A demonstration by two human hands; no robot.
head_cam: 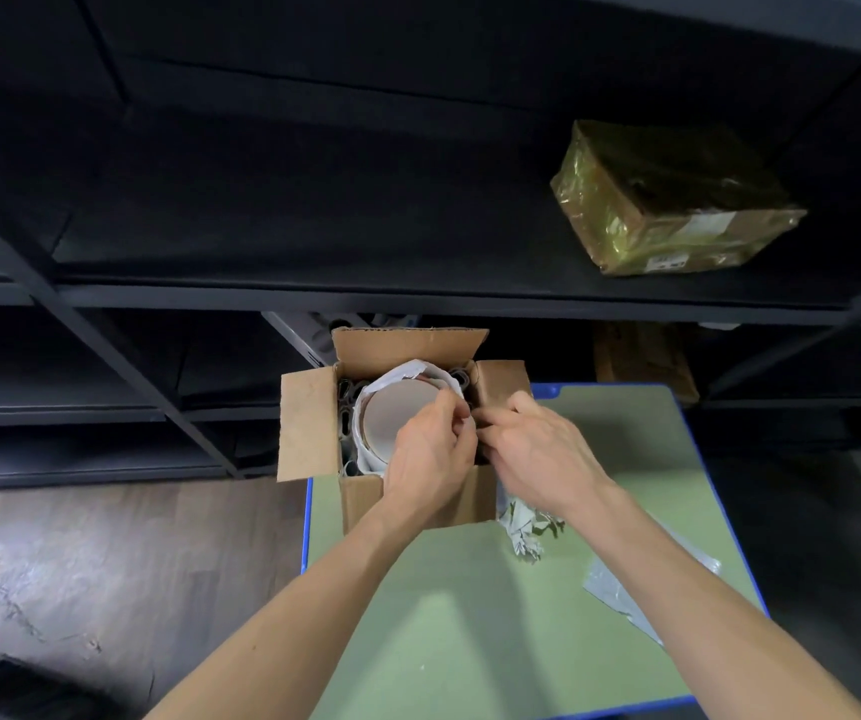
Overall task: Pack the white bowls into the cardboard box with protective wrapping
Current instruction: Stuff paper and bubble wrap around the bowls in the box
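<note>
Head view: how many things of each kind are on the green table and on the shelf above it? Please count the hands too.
Open cardboard box: 1
White bowl in sight: 1
White wrapping round it: 1
Loose wrapping pieces on the table: 2
Film-wrapped parcel on the shelf: 1
Hands: 2, left hand and right hand
Total: 8
</note>
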